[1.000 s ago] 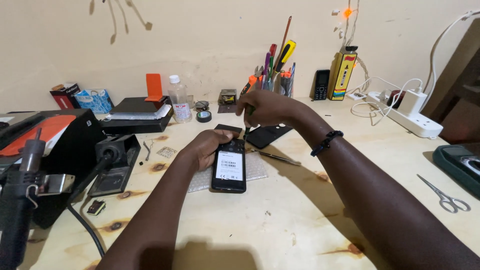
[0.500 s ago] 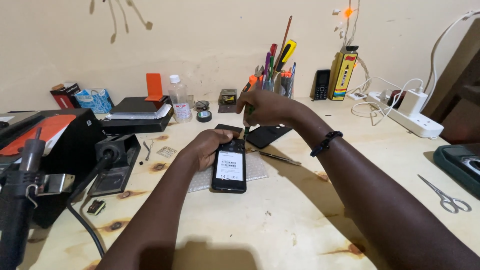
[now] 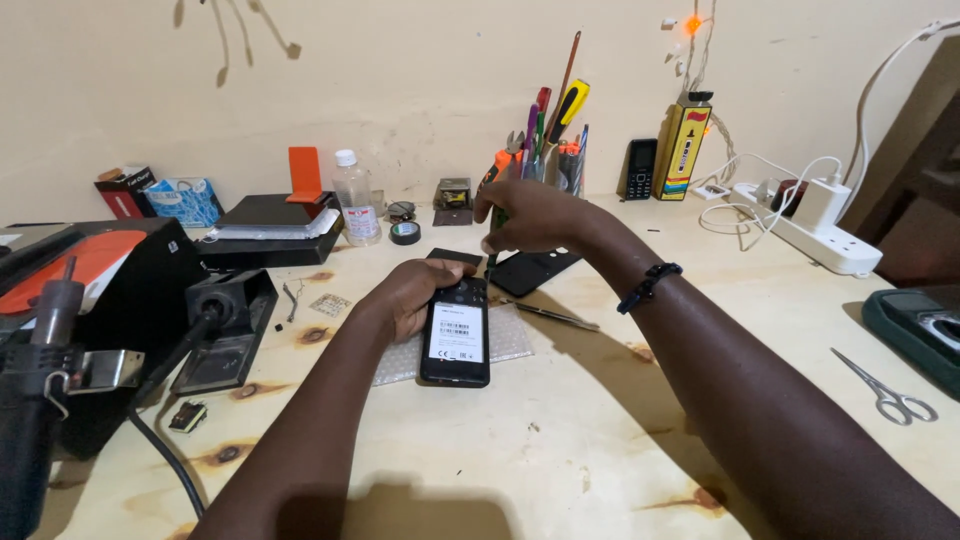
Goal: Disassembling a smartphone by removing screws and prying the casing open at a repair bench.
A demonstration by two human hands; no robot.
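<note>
A black phone (image 3: pixel 455 345) lies back-up, with a white label showing, on a sheet of bubble wrap (image 3: pixel 508 342) on the wooden bench. My left hand (image 3: pixel 415 295) grips the phone's upper left side and holds it down. My right hand (image 3: pixel 530 215) is closed on a screwdriver (image 3: pixel 497 168) with an orange and green handle. The driver stands nearly upright with its tip at the phone's top edge. A black back cover (image 3: pixel 535 270) lies just behind the phone, and metal tweezers (image 3: pixel 555 317) lie to its right.
A black soldering station (image 3: pixel 110 300) and its cable fill the left side. At the back stand a tool cup (image 3: pixel 555 160), a clear bottle (image 3: pixel 355 200), a tape roll (image 3: pixel 405 232) and a small phone (image 3: pixel 640 168). On the right are a power strip (image 3: pixel 820 240), scissors (image 3: pixel 890 395) and a green case (image 3: pixel 920 325).
</note>
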